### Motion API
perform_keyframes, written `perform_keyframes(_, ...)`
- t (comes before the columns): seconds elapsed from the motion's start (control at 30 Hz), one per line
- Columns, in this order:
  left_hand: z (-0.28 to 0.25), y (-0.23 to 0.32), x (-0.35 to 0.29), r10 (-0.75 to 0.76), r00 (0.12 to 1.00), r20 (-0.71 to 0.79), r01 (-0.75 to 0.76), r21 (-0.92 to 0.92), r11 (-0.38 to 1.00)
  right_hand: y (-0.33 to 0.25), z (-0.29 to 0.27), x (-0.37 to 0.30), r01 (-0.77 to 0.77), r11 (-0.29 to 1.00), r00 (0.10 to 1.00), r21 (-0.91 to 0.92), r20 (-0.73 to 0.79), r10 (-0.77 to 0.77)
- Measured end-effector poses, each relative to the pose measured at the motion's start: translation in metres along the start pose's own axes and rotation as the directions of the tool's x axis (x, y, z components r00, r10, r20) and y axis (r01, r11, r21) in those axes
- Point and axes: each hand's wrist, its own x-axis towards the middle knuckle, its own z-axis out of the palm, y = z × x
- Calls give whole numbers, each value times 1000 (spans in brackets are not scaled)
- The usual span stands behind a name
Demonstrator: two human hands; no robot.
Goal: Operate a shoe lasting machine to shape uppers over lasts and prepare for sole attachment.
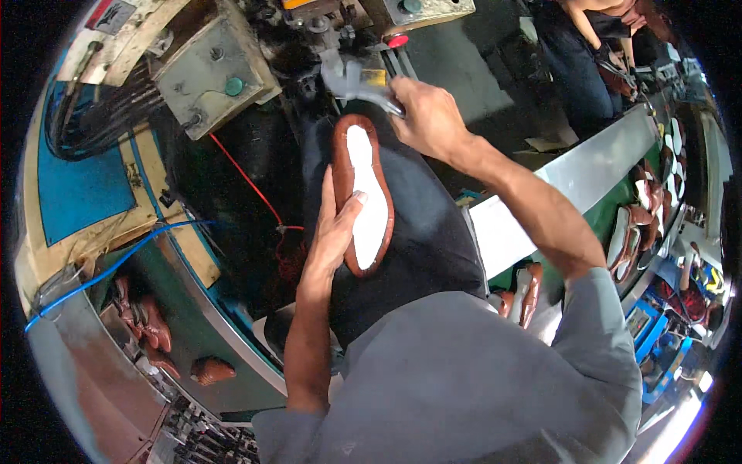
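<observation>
A brown leather shoe upper (384, 240) lies bottom up over my dark trousers, its edge folded round a white insole (369, 197). My left hand (334, 228) grips it from the left side, thumb pressed on the white insole and fingers around the edge. Beyond the toe end, my right hand (430, 116) is closed round the handle of a grey metal hammer (369, 93). The hammer's head is blurred and overlaps the machine behind it, so its exact shape is unclear. It is held apart from the shoe.
Ahead stands a machine with a grey control box (209, 81) and a red button (397, 41). Brown shoe parts (151, 321) lie on the green belt at left. More shoes (627, 232) sit at right, past a metal ledge (572, 185). Another person (591, 39) works at upper right.
</observation>
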Motion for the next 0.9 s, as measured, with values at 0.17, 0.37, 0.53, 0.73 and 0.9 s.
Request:
perform_keyframes(0.17,-7,-22,20,-65,998,-3,65,-74,995,31,38,-13,-71,950,832,-304,507,225)
perform_keyframes(0.37,0,-7,11,2,1000,7,-2,-37,999,17,33,-24,-294,925,922,239,-183,340)
perform_keyframes(0.53,8,-4,14,28,999,-43,-24,97,995,24,14,-10,-124,989,965,-77,222,138)
perform_keyframes(0.73,16,-3,15,3,998,-56,11,255,967,45,48,-34,-117,965,903,-234,380,202)
perform_keyframes(0.9,8,1,8,40,998,-40,-32,186,982,17,12,-15,49,999,997,-5,58,-48)
